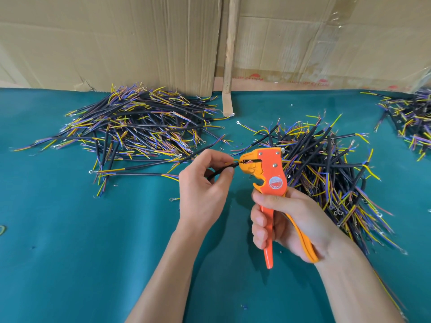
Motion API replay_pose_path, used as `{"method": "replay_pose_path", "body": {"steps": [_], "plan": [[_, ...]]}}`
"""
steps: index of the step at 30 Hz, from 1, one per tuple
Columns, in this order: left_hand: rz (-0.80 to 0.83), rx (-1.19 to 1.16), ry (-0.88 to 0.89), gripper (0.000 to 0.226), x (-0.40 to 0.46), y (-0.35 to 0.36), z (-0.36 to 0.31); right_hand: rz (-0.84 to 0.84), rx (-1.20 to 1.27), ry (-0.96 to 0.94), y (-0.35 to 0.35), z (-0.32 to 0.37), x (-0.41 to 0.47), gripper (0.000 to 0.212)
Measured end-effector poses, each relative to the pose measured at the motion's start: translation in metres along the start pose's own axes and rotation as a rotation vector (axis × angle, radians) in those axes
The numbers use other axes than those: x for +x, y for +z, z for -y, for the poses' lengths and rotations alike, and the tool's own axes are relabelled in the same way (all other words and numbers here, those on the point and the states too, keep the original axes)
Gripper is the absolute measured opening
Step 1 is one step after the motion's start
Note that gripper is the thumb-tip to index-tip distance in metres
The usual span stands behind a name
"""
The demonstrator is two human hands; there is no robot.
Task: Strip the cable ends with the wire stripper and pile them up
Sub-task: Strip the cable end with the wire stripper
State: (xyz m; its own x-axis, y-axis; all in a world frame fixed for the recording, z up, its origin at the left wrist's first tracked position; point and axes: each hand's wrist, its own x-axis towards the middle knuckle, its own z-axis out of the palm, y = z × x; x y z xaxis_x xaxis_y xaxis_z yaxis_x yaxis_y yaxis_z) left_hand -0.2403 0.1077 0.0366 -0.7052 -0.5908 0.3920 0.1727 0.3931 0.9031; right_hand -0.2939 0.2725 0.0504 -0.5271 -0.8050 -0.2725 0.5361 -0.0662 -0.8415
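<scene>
Seen from the head camera: a person's right hand (286, 223) grips the handles of an orange stripper (270, 180), fingers curled round them, holding the tool upright above a teal table (81, 241). The left hand (205, 183) pinches a black cable (220, 171) between thumb and fingertips, feeding its coloured end into the stripper's yellow head, where the wires sit between the blades. Behind the left hand lies a broad left pile (140, 127) of black cables with yellow, blue and purple wire ends splayed outward. Just beside the tool, at the right, a second pile (326, 169) runs back from near the right wrist, its cables crossing at all angles; some carry small ring terminals. A third pile (410, 120) sits at the far right edge, well apart. Flattened cardboard (116, 38) stands along the table's back edge, with a wooden strip (231, 54) leaning upright between two sheets.
</scene>
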Motion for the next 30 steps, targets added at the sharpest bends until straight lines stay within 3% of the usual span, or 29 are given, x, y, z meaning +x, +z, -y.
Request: {"method": "replay_pose_path", "body": {"steps": [17, 24, 30], "plan": [[0.018, -0.023, -0.019, 0.024, 0.0009, -0.0005, 0.0006, 0.04, -0.023, 0.015, -0.0043, 0.0022, -0.0016, 0.014], [0.009, -0.012, -0.021, 0.022, -0.0004, -0.0006, 0.0012, -0.017, -0.024, 0.007, -0.0001, -0.0003, -0.0013, 0.026], [0.032, -0.035, -0.057, 0.023, -0.0003, 0.0031, 0.004, -0.16, -0.109, -0.029, 0.0025, -0.0047, 0.0025, 0.052]]}}
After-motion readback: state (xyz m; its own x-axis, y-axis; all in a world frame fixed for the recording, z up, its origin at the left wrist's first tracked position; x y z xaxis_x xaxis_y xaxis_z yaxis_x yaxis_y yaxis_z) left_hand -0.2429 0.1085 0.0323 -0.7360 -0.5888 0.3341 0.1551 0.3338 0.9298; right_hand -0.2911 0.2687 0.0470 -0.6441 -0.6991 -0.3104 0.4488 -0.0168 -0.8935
